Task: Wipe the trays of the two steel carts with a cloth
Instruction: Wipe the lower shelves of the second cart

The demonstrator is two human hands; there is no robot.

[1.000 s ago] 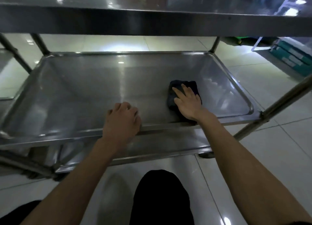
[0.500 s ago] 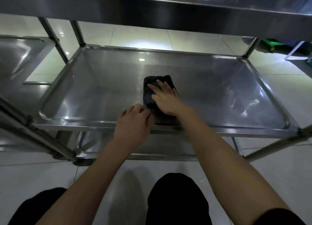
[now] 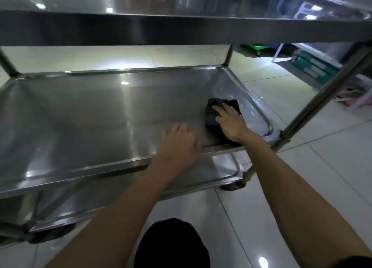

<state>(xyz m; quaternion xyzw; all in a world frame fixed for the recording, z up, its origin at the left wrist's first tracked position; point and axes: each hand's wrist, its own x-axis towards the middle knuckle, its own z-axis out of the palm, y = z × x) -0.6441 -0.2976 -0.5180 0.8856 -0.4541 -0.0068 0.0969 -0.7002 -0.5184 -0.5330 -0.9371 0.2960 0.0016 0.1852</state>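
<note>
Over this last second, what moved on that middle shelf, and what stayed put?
The right hand slid the dark cloth leftward to the middle of the middle tray, then back to its right end, where it presses it flat now. Nothing was picked up or let go. The left hand stayed resting on the tray's near rim.
</note>
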